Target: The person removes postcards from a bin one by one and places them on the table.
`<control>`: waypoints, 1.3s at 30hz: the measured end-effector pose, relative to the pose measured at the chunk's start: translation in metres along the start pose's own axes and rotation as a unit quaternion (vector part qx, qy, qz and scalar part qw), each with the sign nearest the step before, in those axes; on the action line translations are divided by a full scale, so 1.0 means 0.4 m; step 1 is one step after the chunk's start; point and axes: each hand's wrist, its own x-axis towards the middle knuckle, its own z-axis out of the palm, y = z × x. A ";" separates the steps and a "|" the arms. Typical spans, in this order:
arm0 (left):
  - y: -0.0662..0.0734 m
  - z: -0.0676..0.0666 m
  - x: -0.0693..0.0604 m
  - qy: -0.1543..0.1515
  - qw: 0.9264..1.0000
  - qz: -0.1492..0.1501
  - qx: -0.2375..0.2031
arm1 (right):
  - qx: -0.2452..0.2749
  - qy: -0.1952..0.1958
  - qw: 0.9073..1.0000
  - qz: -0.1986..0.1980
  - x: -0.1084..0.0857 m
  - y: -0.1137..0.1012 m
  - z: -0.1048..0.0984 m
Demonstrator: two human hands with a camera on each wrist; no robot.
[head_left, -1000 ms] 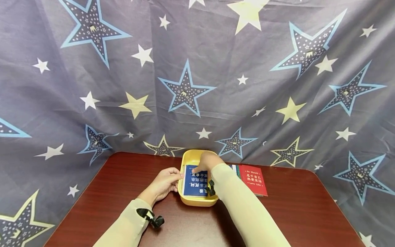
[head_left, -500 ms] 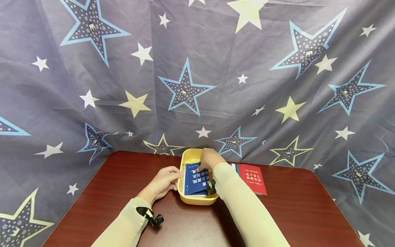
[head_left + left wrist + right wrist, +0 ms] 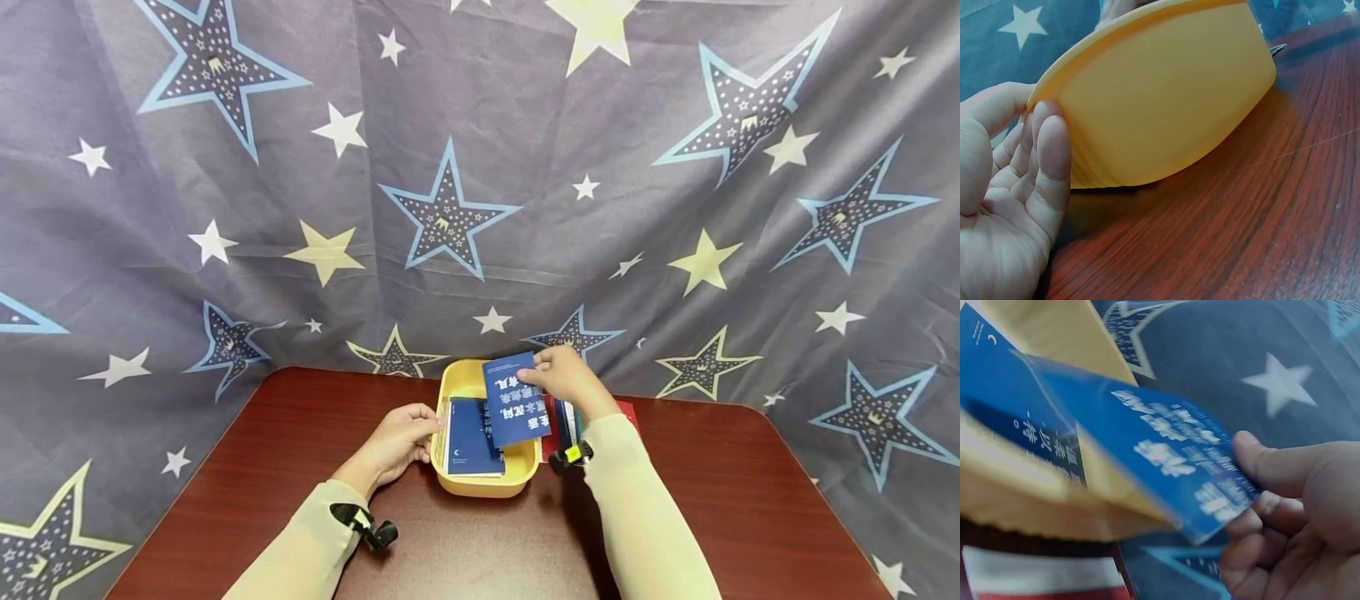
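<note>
My right hand (image 3: 566, 379) pinches a blue card (image 3: 510, 417) with white writing by its edge, thumb against fingers. It hangs tilted above the right side of a yellow tub (image 3: 483, 488). In the right wrist view the held card (image 3: 1166, 447) is partly blurred. Inside the tub lies another blue card (image 3: 468, 450) with a small white moon, on top of paler edges. My left hand (image 3: 397, 442) grips the tub's left rim between thumb and fingers. The left wrist view shows fingers (image 3: 1054, 150) against the tub's outer wall (image 3: 1160, 94).
Right of the tub lie red and other coloured cards (image 3: 570, 421), partly behind my right hand and wrist. The dark red wooden table (image 3: 300, 433) ends at a star-patterned curtain (image 3: 420, 317). A wrist camera mount (image 3: 367, 527) sits on each sleeve.
My right hand has lifted the top blue card out of the tub and moved right with it, uncovering the blue card beneath. The left hand stays on the rim.
</note>
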 end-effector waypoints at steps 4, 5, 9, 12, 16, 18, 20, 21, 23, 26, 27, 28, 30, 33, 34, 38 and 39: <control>0.001 0.003 0.002 0.001 1.000 0.001 0.001 | 0.031 0.038 0.999 -0.010 -0.035 0.057 -0.046; 0.002 0.005 0.003 0.001 1.000 0.001 -0.001 | 0.040 0.048 0.998 -0.009 -0.044 0.072 -0.057; -0.001 0.007 0.005 0.002 1.000 -0.002 0.000 | 0.078 0.074 0.994 0.004 -0.074 0.128 -0.103; -0.005 0.005 0.005 0.005 1.000 -0.002 0.000 | 0.101 0.078 0.992 0.015 -0.086 0.163 -0.130; -0.010 0.004 0.005 0.005 1.000 -0.002 -0.002 | 0.103 0.087 0.991 0.020 -0.096 0.199 -0.154; -0.011 0.003 0.003 0.004 1.000 -0.002 0.000 | 0.084 0.095 0.992 0.022 -0.103 0.215 -0.161; -0.012 0.001 0.004 0.005 1.000 -0.002 0.001 | 0.067 0.101 0.992 0.027 -0.107 0.230 -0.166; -0.013 0.000 0.005 0.005 1.000 -0.001 0.002 | 0.063 0.099 0.993 0.034 -0.110 0.236 -0.168; -0.012 -0.003 0.006 0.006 1.000 -0.001 0.004 | 0.061 0.097 0.992 0.045 -0.113 0.250 -0.175; -0.013 -0.008 0.007 0.006 1.000 -0.001 0.004 | 0.047 0.096 0.992 0.064 -0.116 0.279 -0.188; -0.013 -0.008 0.006 0.005 1.000 -0.001 0.004 | 0.039 0.099 0.992 0.069 -0.117 0.290 -0.191; -0.013 -0.008 0.005 0.005 1.000 -0.002 0.002 | 0.030 0.105 0.991 0.073 -0.119 0.303 -0.194; -0.014 -0.008 0.003 0.003 1.000 -0.003 0.000 | 0.010 0.110 0.990 0.082 -0.123 0.327 -0.199; -0.014 -0.006 0.001 0.001 1.000 -0.004 -0.002 | 0.024 0.110 0.988 0.107 -0.134 0.352 -0.200; -0.013 -0.006 0.001 0.000 1.000 -0.004 -0.002 | 0.031 0.107 0.987 0.115 -0.136 0.357 -0.199; -0.010 -0.004 0.003 0.002 1.000 0.000 -0.001 | 0.067 0.103 0.982 0.143 -0.135 0.379 -0.192; -0.010 -0.004 0.003 0.003 1.000 0.000 0.000 | 0.069 0.102 0.982 0.145 -0.133 0.385 -0.188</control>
